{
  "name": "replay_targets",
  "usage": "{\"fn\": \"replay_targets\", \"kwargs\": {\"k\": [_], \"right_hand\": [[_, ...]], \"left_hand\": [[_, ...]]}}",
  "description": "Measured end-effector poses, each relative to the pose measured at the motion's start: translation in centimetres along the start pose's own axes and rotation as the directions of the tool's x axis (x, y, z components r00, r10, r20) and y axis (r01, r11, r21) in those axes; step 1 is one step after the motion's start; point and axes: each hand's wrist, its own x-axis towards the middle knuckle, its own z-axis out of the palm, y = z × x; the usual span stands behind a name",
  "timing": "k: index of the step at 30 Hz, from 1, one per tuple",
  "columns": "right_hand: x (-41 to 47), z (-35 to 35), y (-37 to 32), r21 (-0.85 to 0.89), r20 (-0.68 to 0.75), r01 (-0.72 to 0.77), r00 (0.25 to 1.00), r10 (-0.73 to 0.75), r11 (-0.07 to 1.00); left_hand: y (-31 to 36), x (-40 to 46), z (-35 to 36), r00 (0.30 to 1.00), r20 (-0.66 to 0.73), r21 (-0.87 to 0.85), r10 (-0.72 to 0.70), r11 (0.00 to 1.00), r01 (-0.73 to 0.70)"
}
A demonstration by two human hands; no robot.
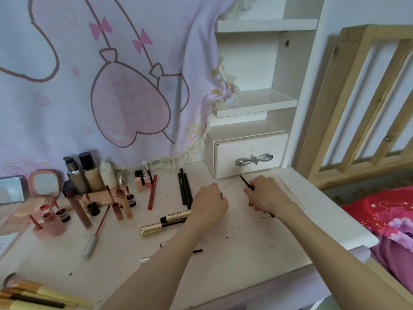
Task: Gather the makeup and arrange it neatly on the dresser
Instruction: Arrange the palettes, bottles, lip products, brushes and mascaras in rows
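The right half of the worktop (257, 238) lies bare as far as its right edge, beside a bed with a red cover (384, 215); a small drawer (250, 155) stands at the back, and most of the makeup crowds the left half.

The right hand (267, 193) grips a thin dark pencil (245, 181) in curled fingers. Its long axis slants, the tip pointing up and left towards the drawer front and the other end showing below the hand. The left hand (209, 203) is curled, knuckles up, with a dark bit at its fingertips; whether it holds something cannot be told.

Three black pencils (185, 189) lie side by side just left of that hand, lengthwise front to back. One red pencil (152, 192) lies near them, almost parallel. One gold tube (165, 222) lies crosswise under the left wrist. Three bottles (89, 175) stand upright at the back. Several brushes (33, 296) lie at the front left corner.
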Motion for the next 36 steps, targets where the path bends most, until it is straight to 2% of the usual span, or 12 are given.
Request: {"fn": "replay_targets", "kwargs": {"k": [5, 10, 15, 23, 30, 33, 36], "right_hand": [[0.7, -0.2, -0.2, -0.096, 0.033, 0.010, 0.999, -0.007, 0.995], [1.6, 0.4, -1.8, 0.005, 0.149, 0.002, 0.989, -0.003, 1.000], [2.1, 1.1, -2.7, 0.028, 0.207, 0.006, 0.978, -0.012, 1.000], [2.1, 1.9, -2.5, 0.249, 0.201, -0.017, 0.979, -0.035, 0.968], [1.8, 2.0, -2.3, 0.308, 0.220, -0.009, 0.974, -0.062, 0.951], [1.6, 1.8, -1.9, 0.379, 0.146, -0.021, 0.989, -0.037, 0.925], [1.0, 0.7, 0.1, 0.293, -0.100, 0.077, 0.994, -0.049, 0.953]], "left_hand": [[0.0, 0.3, 0.7, 0.999, 0.042, -0.009, -0.007, 1.000, 0.007], [-0.3, 0.8, 0.7, 0.998, 0.056, -0.045, -0.027, 0.999, 0.029], [-0.5, 0.9, -0.3, 0.999, 0.032, -0.059, -0.005, 0.998, 0.007], [-1.6, 1.1, -0.3, 0.999, 0.046, 0.044, -0.001, 0.999, -0.001], [-2.0, 1.5, 0.1, 0.997, 0.051, 0.117, 0.057, 0.991, -0.063], [-1.8, 1.2, -0.1, 0.993, 0.038, 0.163, 0.108, 0.980, -0.112], [-1.0, 0.7, -0.5, 0.976, -0.005, 0.204, 0.217, 0.956, -0.212]]}}
